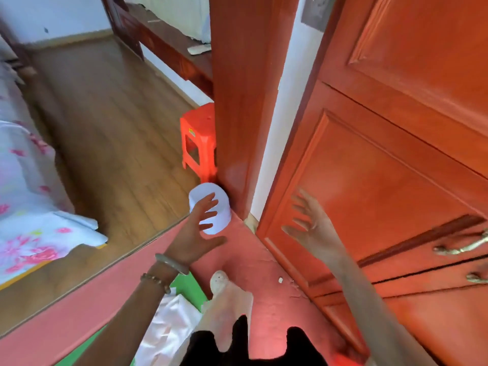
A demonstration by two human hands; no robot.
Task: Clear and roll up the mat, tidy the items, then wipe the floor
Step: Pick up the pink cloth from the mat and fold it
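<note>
L grip [195, 233] spread wide over plain white cylindrical roll [224, 204] by door frame [237, 101]; R grip [314, 228] splayed too

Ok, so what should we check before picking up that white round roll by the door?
1. Left hand ready to grab: ok, its fingers are spread open.
2. Fingers curled round the white cylindrical roll: not ok, they are only in front of it.
3. Roll standing upright on the red painted floor: ok, at the foot of the brown wooden door frame.
4. Right hand free: ok, open by the red-brown wooden door; whether it touches, cannot tell.
5. Red plastic stool out of the way: ok, it stands behind the roll.
</note>
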